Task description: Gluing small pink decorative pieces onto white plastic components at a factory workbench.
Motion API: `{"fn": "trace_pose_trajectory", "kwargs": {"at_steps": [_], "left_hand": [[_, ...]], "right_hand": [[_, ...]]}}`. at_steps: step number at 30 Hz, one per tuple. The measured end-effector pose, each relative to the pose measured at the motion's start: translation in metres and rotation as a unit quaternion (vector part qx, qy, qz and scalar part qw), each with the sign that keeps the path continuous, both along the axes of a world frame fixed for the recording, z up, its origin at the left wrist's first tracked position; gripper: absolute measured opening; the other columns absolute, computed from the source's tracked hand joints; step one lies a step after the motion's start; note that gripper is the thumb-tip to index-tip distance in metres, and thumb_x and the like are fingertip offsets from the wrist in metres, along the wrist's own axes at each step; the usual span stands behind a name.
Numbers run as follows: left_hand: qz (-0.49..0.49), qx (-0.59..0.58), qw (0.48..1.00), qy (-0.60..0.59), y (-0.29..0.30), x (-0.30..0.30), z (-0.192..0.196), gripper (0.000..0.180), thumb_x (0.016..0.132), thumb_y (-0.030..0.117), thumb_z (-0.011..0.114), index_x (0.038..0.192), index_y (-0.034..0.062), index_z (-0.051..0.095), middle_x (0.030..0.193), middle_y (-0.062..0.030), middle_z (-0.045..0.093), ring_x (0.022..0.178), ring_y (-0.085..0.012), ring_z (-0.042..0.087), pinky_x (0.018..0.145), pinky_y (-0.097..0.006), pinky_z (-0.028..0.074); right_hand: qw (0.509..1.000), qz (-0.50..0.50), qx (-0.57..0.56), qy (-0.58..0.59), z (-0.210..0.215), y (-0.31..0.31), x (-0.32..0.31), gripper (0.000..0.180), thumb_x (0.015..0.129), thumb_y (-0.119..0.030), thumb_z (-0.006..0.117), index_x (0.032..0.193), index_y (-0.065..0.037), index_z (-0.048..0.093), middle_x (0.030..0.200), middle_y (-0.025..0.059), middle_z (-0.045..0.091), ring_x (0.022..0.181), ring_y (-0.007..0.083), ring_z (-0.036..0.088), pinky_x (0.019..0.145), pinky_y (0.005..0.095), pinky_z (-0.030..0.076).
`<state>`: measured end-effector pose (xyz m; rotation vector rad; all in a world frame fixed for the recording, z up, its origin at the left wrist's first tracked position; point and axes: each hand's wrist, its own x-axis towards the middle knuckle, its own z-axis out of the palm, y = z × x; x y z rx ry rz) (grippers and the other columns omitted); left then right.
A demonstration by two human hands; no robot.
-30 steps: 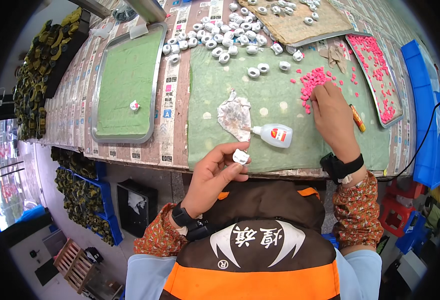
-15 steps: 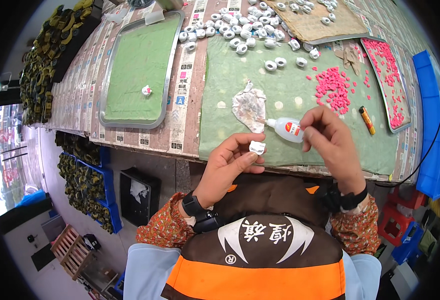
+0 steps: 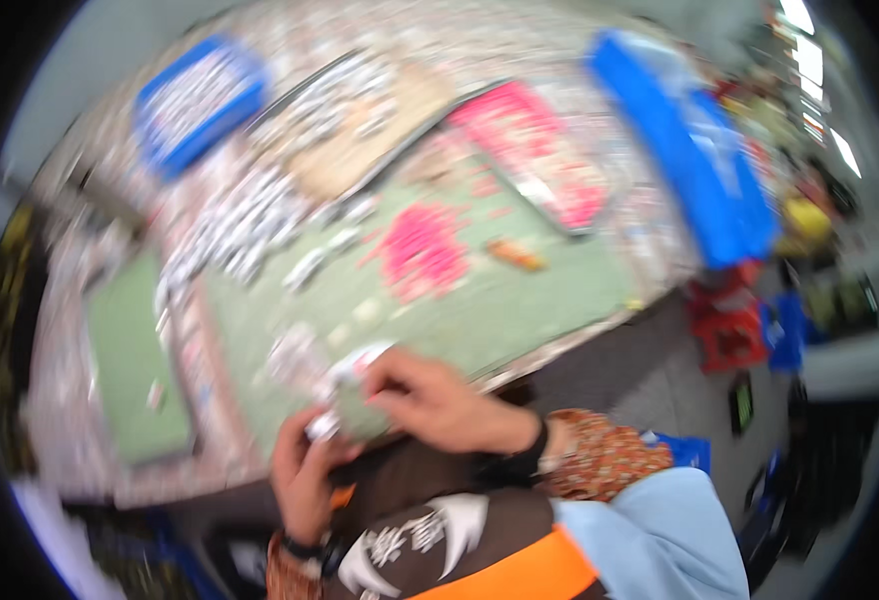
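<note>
The picture is heavily blurred by motion. My left hand [image 3: 303,478] is low at the table's near edge, with a small white ring-shaped piece [image 3: 322,427] pinched in its fingertips. My right hand [image 3: 430,402] is just right of it, fingers drawn together and pointing at that piece; the blur hides whether anything sits between them. A white glue bottle [image 3: 358,362] lies on the green mat [image 3: 500,310] right behind my fingers. A pile of small pink pieces [image 3: 422,250] lies further back on the mat.
Several white rings [image 3: 240,225] are heaped at the mat's far left. A tray of pink pieces [image 3: 535,150] and a blue crate [image 3: 705,165] are at the right, a blue tray [image 3: 195,100] is far back, and a green tray [image 3: 135,360] is left. An orange tool [image 3: 515,255] lies by the pink pile.
The view has swung right and tilted, blurring everything. My right hand came back from the pink pile to meet my left hand, which still holds the white piece at the table edge.
</note>
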<state>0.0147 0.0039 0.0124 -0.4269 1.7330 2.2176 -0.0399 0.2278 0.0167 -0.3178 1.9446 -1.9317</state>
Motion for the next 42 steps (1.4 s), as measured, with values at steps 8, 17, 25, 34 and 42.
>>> {"fn": "trace_pose_trajectory", "kwargs": {"at_steps": [8,17,25,34,42], "left_hand": [[-0.039,0.040,0.998,0.038,0.000,-0.005,-0.007,0.037,0.105,0.007,0.057,0.140,-0.0013,0.052,0.130,-0.0135,0.060,0.106,-0.0233,0.066,0.089,-0.035,0.057],[-0.039,0.037,0.998,0.040,-0.009,-0.003,-0.016,0.037,0.104,0.006,0.058,0.140,-0.0006,0.053,0.130,-0.0126,0.061,0.105,-0.0225,0.066,0.087,-0.034,0.057],[-0.037,0.050,0.997,0.054,0.001,-0.006,-0.010,0.036,0.105,0.009,0.058,0.140,0.0012,0.053,0.125,-0.0109,0.062,0.100,-0.0188,0.065,0.084,-0.032,0.057],[-0.034,0.122,0.991,0.036,0.005,-0.008,-0.001,0.036,0.102,0.006,0.061,0.137,0.0023,0.053,0.124,-0.0093,0.062,0.108,-0.0181,0.065,0.092,-0.035,0.061],[-0.022,0.135,0.989,0.055,0.007,-0.003,-0.011,0.030,0.100,0.001,0.064,0.129,0.0023,0.055,0.120,-0.0061,0.062,0.108,-0.0139,0.064,0.092,-0.031,0.060]], "right_hand": [[0.869,-0.093,0.394,0.283,-0.032,0.047,0.002,0.023,0.084,-0.004,0.063,0.105,-0.002,0.054,0.096,0.0168,0.054,0.091,0.0358,0.060,0.078,0.0447,0.052],[0.760,-0.077,0.521,0.381,-0.033,0.035,0.008,0.021,0.078,-0.009,0.063,0.097,-0.001,0.057,0.099,0.0145,0.056,0.091,0.0289,0.061,0.069,0.0361,0.057],[0.832,-0.040,0.465,0.301,-0.020,0.040,-0.006,0.020,0.080,-0.007,0.063,0.097,0.001,0.056,0.098,0.0186,0.056,0.092,0.0344,0.060,0.075,0.0424,0.057],[0.996,-0.063,0.009,-0.068,0.020,0.003,0.009,0.011,0.099,-0.003,0.064,0.108,-0.002,0.061,0.096,0.0044,0.063,0.080,0.0066,0.061,0.066,0.0254,0.055],[0.996,-0.048,-0.052,-0.059,0.014,-0.020,0.020,0.011,0.100,-0.001,0.063,0.109,0.000,0.059,0.101,0.0038,0.065,0.085,0.0056,0.064,0.069,0.0223,0.057]]}}
